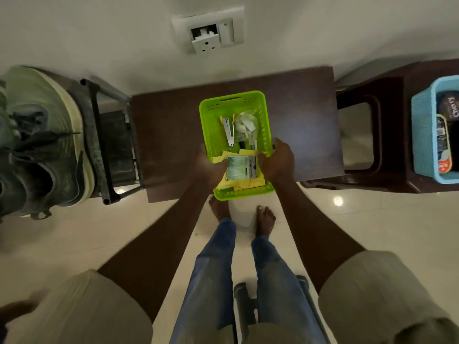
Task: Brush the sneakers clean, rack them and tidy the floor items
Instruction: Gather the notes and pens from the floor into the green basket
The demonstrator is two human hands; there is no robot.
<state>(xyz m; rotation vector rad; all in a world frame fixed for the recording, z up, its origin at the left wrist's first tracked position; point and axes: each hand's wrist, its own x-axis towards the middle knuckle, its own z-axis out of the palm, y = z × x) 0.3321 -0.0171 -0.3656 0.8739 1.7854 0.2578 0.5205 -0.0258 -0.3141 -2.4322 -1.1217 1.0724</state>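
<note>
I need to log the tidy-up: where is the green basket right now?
In the head view, the green basket is at centre, held by the left hand and right hand over the brown table, its near end overhanging the table's front edge.

Green basket [263,115]: bright lime plastic, slotted walls, handle cutout at far end. Sits lengthwise on the dark brown stool, near end overhanging the stool's front edge. Contents: white stapler-like tool [228,131], clear bag of white scraps [246,125], yellow paper [244,186], small Camlin box [241,167] on top. Sneakers [42,142]: grey-green pair, pale soles, dark laces, on top of the metal rack at left, side by side. Blue basket [422,125] at right on another stool, packed with dark items.
</note>
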